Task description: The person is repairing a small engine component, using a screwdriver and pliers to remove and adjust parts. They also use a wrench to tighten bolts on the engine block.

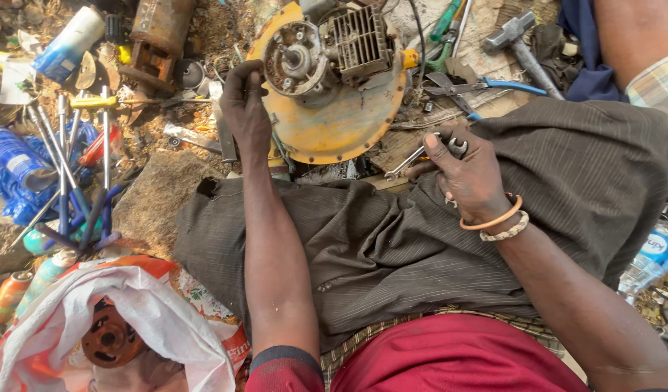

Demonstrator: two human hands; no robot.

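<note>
A round yellow engine housing [341, 120] with a grey finned cylinder [359, 40] and a bare flywheel hub [296, 59] lies on the ground in front of my knees. My left hand [245, 109] grips the housing's left rim. My right hand [468, 170] is closed on a small steel spanner [410, 161], held just off the housing's lower right edge. Bracelets circle my right wrist. My lap is covered by dark striped cloth [392, 247].
Blue-handled pliers [486, 87], a hammer [519, 43] and green-handled tools [446, 22] lie at the back right. Screwdrivers and T-handle wrenches [72, 167], bottles and rusty parts crowd the left. A white sack [123, 319] with a rusty pulley sits front left.
</note>
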